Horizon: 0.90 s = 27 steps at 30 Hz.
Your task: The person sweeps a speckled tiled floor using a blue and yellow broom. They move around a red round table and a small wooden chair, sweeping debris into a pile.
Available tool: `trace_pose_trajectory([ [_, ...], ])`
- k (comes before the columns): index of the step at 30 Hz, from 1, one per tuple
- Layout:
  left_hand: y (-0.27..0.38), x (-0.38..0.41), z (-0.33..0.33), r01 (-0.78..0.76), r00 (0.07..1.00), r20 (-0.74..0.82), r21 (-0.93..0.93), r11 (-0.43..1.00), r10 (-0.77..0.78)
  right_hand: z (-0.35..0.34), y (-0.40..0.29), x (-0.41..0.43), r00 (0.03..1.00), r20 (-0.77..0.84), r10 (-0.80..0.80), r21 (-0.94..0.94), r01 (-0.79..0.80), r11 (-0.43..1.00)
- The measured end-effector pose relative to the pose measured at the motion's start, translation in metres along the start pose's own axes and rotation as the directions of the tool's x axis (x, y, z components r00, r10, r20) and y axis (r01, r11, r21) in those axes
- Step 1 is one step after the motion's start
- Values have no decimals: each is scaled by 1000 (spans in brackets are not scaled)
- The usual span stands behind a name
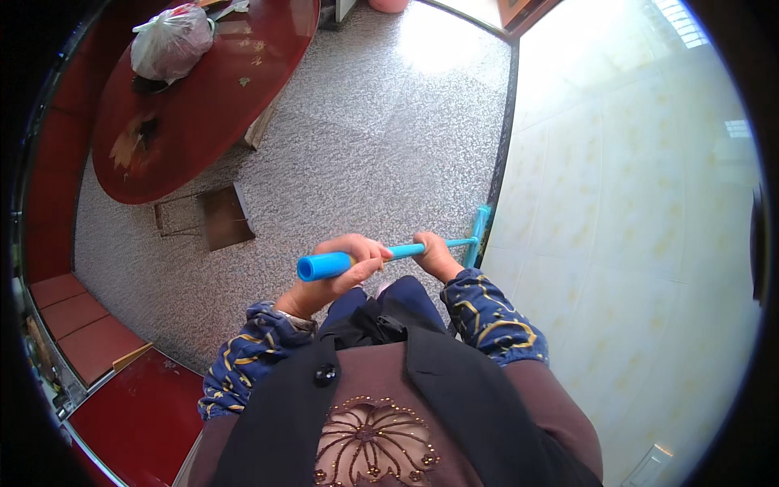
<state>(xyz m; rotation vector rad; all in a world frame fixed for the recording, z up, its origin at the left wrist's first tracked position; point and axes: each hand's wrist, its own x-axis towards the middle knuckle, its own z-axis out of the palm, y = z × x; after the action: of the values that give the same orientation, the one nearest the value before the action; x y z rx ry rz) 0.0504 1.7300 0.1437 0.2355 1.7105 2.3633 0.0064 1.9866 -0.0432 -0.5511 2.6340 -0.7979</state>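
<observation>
A broom with a blue handle (403, 251) runs across in front of my body, its grip end pointing left. My left hand (347, 268) is closed around the handle close to the bright blue grip end (321, 266). Farther down the pole, my right hand (436, 254) grips it too. The light-blue broom head (478, 228) is down on the speckled floor (365, 164), against the dark skirting at the foot of the right-hand wall. Its bristles are mostly hidden from above.
A dark red oval table (207, 140) stands at the upper left, bearing a tied plastic bag (173, 45). Beneath its near edge is a small brown stool (225, 216). A pale tiled wall (608, 201) rises on the right. Red cabinet surfaces (134, 420) line the left.
</observation>
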Motion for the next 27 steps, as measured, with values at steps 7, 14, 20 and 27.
trace_pose_trajectory([
  [7,56,42,-28,-386,911,-159,-12,922,380,-21,-76,102,958,-77,-277,224,287,931],
  [14,75,102,-12,-439,898,-22,-80,895,439,-92,-63,111,972,-109,-208,145,223,964],
  [20,-1,180,24,-118,984,-136,-28,993,113,-93,65,121,999,45,15,79,-18,997],
  [27,69,196,-6,-431,862,-279,35,902,423,-107,-19,208,954,8,-300,285,285,915],
])
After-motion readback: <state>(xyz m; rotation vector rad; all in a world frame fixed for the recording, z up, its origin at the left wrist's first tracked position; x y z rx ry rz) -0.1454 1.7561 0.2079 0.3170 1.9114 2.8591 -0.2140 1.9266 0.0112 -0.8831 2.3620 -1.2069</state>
